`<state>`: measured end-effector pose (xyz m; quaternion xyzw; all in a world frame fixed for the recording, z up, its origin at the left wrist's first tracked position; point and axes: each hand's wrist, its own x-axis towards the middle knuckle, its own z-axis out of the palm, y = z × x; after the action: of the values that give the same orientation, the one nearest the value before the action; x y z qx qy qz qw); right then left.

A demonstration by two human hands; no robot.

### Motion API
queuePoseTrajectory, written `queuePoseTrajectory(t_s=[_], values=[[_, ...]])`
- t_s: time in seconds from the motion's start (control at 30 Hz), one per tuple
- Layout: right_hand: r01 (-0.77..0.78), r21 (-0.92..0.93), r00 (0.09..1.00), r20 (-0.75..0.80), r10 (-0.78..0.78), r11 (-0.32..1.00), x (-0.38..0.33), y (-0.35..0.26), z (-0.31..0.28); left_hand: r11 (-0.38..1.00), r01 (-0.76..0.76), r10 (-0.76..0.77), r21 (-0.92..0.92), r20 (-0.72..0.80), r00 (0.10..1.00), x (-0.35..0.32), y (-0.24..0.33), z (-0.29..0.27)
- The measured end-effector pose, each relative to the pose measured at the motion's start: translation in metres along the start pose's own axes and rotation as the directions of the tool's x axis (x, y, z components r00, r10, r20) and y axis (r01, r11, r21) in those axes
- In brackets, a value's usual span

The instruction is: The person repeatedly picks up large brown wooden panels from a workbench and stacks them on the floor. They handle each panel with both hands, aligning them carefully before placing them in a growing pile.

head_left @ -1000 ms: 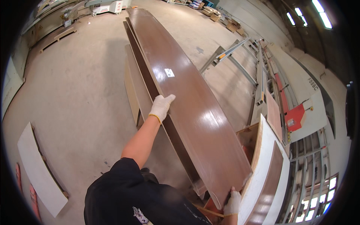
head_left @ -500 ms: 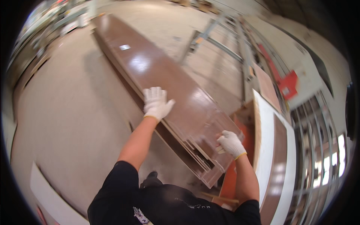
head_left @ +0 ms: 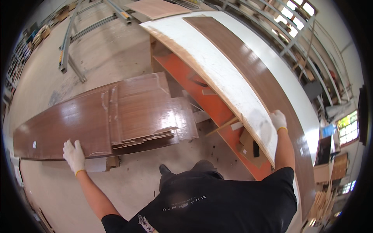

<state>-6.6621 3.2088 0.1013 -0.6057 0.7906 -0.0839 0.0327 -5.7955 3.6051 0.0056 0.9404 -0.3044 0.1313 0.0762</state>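
My left hand (head_left: 74,155), in a white glove, lies flat on the near edge of a long glossy brown panel (head_left: 77,120), the top of a stack of brown panels on the floor at my left. My right hand (head_left: 278,119), also in a white glove, rests on a white board (head_left: 217,70) that lies on an orange rack (head_left: 202,97) at my right. A long brown panel (head_left: 264,85) lies on top of that white board, just beyond my right hand. Neither hand is closed around anything.
Grey metal frames (head_left: 77,39) lie on the concrete floor behind the stack. A light wooden sheet (head_left: 155,7) lies at the far end of the rack. Shelving (head_left: 311,50) with stored sheets runs along the right wall. My dark shoe (head_left: 165,170) stands between stack and rack.
My view has swung to the right. My right hand left the end of the brown stack and now rests on the white board. My left hand stayed on the brown panel.
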Motion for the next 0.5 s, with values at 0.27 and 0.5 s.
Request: queuePoseTrajectory(t_s=[0.27,0.5], values=[[-0.311,-0.131,0.950,-0.060,0.305,0.941,0.092,0.217,0.008,0.605,0.061,-0.152,-0.794,-0.040,0.988,-0.140,0.187,-0.075],[-0.115,-0.083,0.983,-0.156,0.101,0.990,0.257,0.287,0.050,0.253,-0.393,0.611,-0.884,-0.169,0.773,-0.341,0.517,-0.073]])
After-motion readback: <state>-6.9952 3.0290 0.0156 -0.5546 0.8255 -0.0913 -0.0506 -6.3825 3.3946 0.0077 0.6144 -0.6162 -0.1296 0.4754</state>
